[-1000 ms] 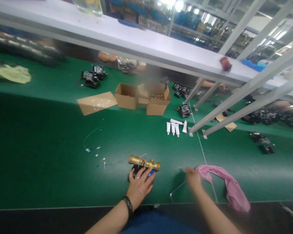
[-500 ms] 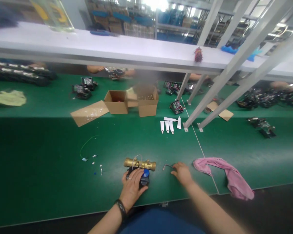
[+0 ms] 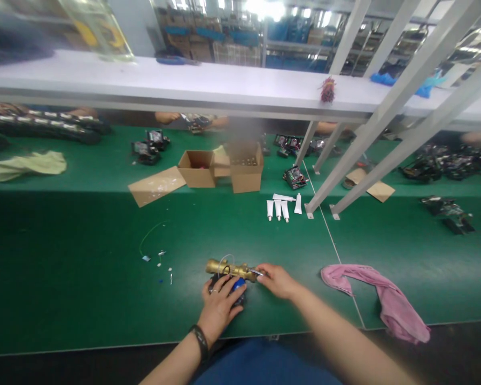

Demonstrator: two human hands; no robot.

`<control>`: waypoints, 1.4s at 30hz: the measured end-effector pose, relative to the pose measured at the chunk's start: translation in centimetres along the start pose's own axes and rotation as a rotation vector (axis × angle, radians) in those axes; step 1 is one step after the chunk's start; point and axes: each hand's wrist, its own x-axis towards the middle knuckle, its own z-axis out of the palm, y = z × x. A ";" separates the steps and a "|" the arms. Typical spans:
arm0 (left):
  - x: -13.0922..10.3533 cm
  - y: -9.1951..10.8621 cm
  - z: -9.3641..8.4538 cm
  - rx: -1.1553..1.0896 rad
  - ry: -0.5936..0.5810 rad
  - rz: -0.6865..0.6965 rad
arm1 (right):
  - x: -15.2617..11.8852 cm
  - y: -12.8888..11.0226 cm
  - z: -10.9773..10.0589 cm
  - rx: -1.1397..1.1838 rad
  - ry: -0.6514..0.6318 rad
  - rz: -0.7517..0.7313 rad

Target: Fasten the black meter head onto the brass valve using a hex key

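Note:
My left hand grips a black device with a blue round part on the green bench. Right behind the device lies a brass pipe body, with a thin pale wire looping between the two. My right hand pinches a hex key, a slim bent metal rod. The key lies over the right end of the brass body; whether its tip sits in a screw I cannot tell.
Left of the device lie small scraps and a green wire. Several white tubes, two cardboard boxes and slanted metal posts stand farther back. A pink cloth lies at the right. Co-workers' hands show beyond.
My right hand has moved left with the hex key, from the bench to the brass body's right end. My left hand stays on the device. The view has shifted slightly.

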 end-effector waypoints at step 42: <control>-1.0 -1.0 -0.4 -0.104 0.004 -0.002 | 11.4 -5.6 -1.0 -0.513 -1.056 -0.202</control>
